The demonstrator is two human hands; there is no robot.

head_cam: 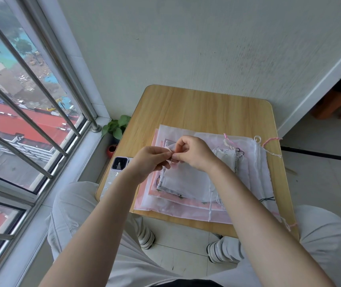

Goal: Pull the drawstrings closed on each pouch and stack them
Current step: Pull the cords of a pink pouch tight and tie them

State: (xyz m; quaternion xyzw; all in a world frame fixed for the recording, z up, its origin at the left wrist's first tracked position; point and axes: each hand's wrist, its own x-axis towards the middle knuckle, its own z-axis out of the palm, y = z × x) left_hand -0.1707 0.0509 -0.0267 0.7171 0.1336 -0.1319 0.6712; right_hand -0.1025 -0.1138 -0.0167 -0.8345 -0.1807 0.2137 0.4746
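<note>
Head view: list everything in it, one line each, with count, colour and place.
table: one, light wood, against the wall
pouches: a layered pile, count unclear, sheer white and pink, on the table
small pouch: one, white, top of the pile under the hands
drawstring: white, pinched between both hands
phone: one, white, table's left edge
plant: one, green in a red pot, floor by the window
window: barred, left
stool: brown, far right
left hand: pinches the drawstring
right hand: pinches the drawstring

Left hand (148,160), right hand (192,154) pinch drawstring (170,151) above pouch pile (254,172).
</note>
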